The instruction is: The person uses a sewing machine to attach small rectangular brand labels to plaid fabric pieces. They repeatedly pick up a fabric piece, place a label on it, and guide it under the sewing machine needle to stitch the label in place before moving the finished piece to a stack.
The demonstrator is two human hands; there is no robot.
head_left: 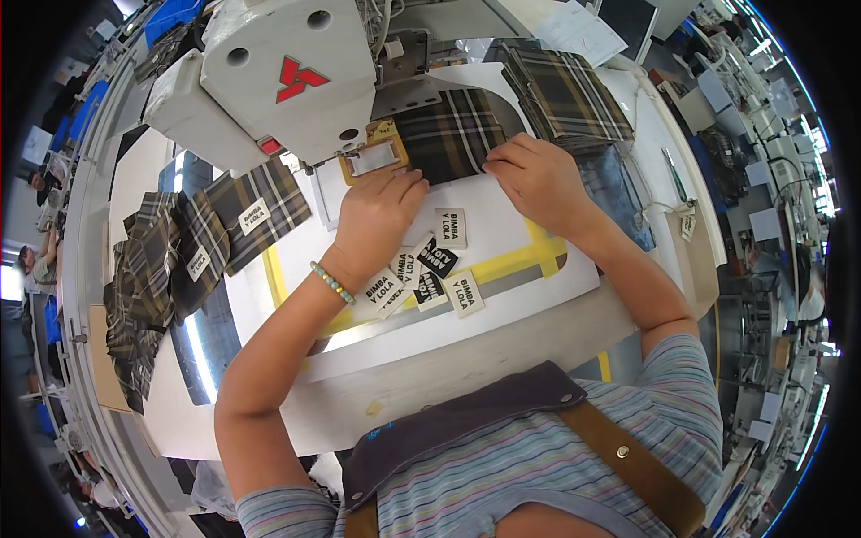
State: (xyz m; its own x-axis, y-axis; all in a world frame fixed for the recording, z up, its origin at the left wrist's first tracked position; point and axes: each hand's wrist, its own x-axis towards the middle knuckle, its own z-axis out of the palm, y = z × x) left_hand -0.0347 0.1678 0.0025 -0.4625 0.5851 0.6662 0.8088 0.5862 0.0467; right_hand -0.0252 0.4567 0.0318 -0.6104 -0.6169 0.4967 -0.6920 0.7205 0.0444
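While I look down from the head view, I see my left hand (377,211) resting flat on the white worktop (502,224), its fingertips pressing the near edge of a plaid cloth piece (448,134) that lies under the sewing machine (278,76). This grip is open, the fingers stretched out, and it holds nothing; it only presses down. Just beside these fingers is a small orange frame (372,157) with a white label inside, below the machine head. My right hand (538,175) lies on the right edge of the same cloth piece, with the fingers curled and pinching the edge of the fabric. I cannot tell how firmly.

Near my left wrist, a small group of white and black labels (430,264) is scattered on the worktop, over a yellow tape line (511,264). Behind my right hand stands a stack of plaid pieces (565,94). Far on the left, finished plaid pieces with labels (206,242) lie in an overlapping row.
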